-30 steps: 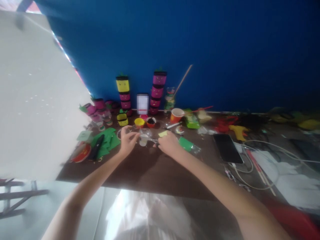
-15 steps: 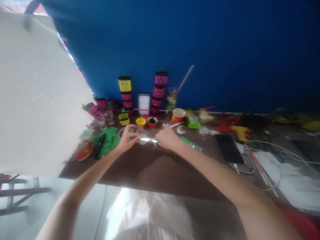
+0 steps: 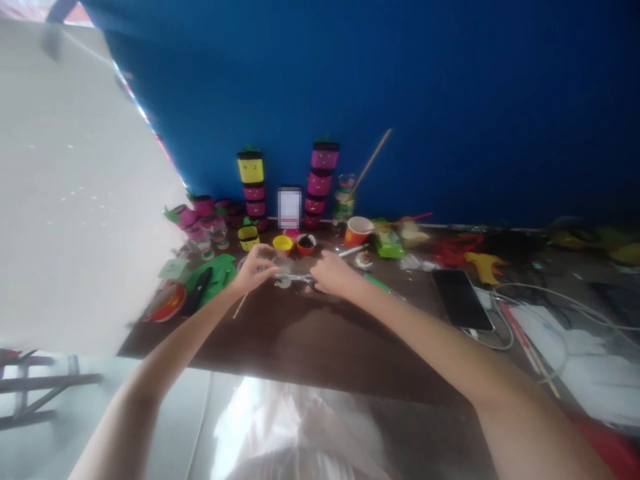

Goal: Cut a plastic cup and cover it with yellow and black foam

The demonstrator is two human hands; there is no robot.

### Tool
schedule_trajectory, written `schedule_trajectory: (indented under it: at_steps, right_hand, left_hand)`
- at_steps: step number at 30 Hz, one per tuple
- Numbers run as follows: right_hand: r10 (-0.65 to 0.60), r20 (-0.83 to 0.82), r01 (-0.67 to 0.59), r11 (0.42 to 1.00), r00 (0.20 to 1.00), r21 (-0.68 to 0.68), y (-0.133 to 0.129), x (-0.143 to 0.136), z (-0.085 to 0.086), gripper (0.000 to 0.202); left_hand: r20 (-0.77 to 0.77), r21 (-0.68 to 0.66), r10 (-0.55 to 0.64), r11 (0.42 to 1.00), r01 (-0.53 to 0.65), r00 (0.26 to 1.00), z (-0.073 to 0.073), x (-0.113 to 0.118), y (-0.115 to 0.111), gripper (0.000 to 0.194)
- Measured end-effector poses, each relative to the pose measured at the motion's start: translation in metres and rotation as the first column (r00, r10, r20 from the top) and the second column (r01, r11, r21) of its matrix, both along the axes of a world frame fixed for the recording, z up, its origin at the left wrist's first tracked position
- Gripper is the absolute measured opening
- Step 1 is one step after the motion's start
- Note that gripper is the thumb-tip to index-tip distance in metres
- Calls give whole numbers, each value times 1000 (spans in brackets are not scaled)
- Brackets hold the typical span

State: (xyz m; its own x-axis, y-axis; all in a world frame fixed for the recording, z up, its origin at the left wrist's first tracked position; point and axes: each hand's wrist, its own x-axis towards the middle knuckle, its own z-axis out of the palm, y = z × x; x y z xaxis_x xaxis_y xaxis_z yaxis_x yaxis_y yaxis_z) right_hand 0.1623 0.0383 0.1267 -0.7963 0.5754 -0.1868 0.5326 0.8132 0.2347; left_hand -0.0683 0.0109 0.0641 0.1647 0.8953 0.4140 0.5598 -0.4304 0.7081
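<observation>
My right hand [image 3: 330,273] is closed round the dark handles of a pair of scissors [image 3: 299,277], whose metal blades point left. My left hand [image 3: 256,268] is closed, with thumb and fingers pinched at the edge of a clear plastic piece [image 3: 284,265]. The blade tips lie at this plastic, close to my left fingertips. Blur hides the exact shape of the plastic and whether the blades are spread. A thin wooden stick [image 3: 241,306] shows below my left hand. Just beyond stand a yellow cup [image 3: 283,245] and a red cup with dark contents [image 3: 306,244].
Stacks of purple and yellow face cups [image 3: 320,183] stand by the blue wall. Green sheets [image 3: 220,277] and a red lid [image 3: 168,302] lie left. Rightward are a paper cup [image 3: 359,231], a phone [image 3: 461,299], a yellow glue gun [image 3: 485,267] and white cables [image 3: 510,327].
The scissors have turned slightly, so their blades and a dark handle loop show more clearly. My left hand has shifted a little, and the stick below it has come into sight.
</observation>
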Motion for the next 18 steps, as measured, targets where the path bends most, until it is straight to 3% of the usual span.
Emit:
schedule_trajectory:
  at_steps: [13,18]
  right_hand:
    - [-64,-28,64,998,998,-11,-1,7,-3,53]
    - [-34,-32,34,999,999,-9,-1,5,-9,46]
  left_hand:
    - [35,-10,18,1000,-18,999,-2,5,-2,33]
    - [39,-26,35,999,-34,999,-2,3,-2,32]
